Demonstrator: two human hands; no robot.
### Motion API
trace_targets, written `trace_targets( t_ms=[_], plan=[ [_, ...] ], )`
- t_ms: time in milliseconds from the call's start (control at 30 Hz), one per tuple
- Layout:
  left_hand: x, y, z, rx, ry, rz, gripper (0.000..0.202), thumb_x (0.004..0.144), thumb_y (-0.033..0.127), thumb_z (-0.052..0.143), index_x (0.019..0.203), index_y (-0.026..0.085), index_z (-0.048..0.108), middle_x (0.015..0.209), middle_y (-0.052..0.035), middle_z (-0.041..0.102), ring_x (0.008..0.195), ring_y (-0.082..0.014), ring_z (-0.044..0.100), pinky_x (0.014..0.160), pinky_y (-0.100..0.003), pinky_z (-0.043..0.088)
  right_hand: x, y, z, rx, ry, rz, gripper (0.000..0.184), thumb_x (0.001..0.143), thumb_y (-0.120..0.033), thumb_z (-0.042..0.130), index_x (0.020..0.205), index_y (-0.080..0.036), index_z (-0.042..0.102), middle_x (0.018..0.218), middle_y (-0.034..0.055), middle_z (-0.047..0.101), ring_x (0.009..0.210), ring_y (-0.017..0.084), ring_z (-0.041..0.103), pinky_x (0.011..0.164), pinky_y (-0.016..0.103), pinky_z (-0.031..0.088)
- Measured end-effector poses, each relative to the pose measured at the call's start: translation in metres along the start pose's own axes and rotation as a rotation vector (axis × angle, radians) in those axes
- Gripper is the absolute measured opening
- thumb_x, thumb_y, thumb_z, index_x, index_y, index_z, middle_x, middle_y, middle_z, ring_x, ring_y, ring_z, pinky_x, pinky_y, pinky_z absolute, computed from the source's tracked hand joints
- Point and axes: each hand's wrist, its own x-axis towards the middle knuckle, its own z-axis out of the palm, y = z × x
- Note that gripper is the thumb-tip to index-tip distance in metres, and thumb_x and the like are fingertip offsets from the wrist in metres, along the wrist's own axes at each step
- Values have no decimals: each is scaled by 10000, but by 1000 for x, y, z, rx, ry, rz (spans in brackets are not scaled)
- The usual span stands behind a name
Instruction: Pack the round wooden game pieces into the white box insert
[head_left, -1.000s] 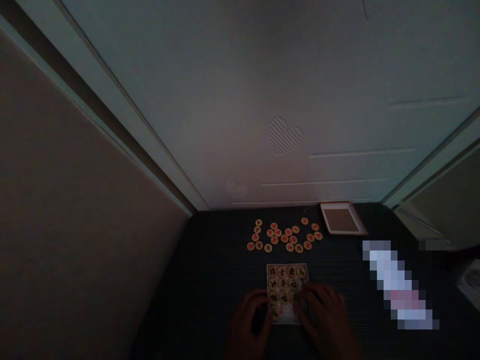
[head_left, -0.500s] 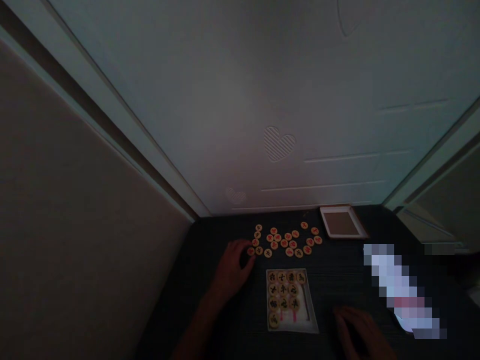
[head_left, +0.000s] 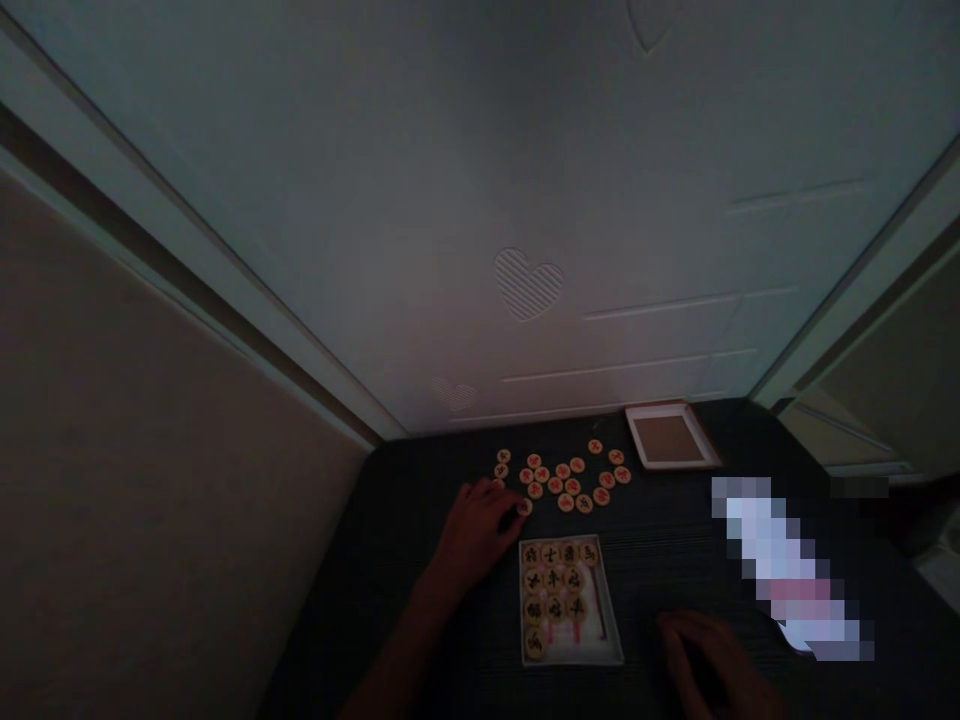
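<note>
A shallow white box lies on a dark cloth surface and holds several round wooden chess discs with black characters. Beyond it lies a loose cluster of discs with red characters. My left hand reaches to the left end of that cluster, its fingers curled at a disc near the box's top left corner. My right hand rests flat on the cloth to the right of the box, its fingers loosely apart, holding nothing.
The box lid lies upside down at the far right of the cloth. A pale wall panel with heart shapes rises behind. A blurred white object lies to the right. The room is dim.
Both hands left the box; the left went up to the red-marked discs and drew a little toward the box's corner, the right settled on the cloth beside the box.
</note>
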Motion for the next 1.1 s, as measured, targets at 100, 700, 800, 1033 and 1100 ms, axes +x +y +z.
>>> trace_targets(
  t_ms=[100,700,800,1033,1100],
  plan=[
    [-5,1,-6,-14,46,-36,154,951,254,666,1095,280,717,1149,-22,755,1089,-267,626,968,-465,443,1,-2,0,25,-14,33,216,967,-384,621,1028,-241,770,998,58,795,894,195,782,801,237,636],
    [-105,50,-9,-210,-108,198,331,924,161,677,1197,349,668,1330,10,656,1163,-226,641,1062,-450,476,-4,-8,-2,-65,-8,74,221,984,-398,596,1053,-249,744,1035,53,776,909,199,769,795,264,630],
    [-107,47,-12,-252,-82,180,275,932,153,666,1139,333,686,1308,17,661,1171,-212,639,1084,-448,466,5,-27,-1,-56,-51,-77,177,972,-322,618,1094,-249,724,1028,55,774,926,199,759,821,281,620],
    [-97,26,-18,-323,-23,91,239,978,188,612,1164,322,677,1212,2,690,1138,-198,647,1075,-443,471,31,-81,26,-74,-350,-309,292,956,-182,577,1210,-292,671,1109,50,745,960,209,721,808,323,587],
    [-93,15,-18,-323,10,80,224,986,199,601,1153,327,678,1210,8,693,1135,-193,649,1086,-443,462,33,-82,34,-100,-378,-289,265,965,-182,570,1178,-296,678,1077,48,739,931,205,716,793,313,574]
  ],
)
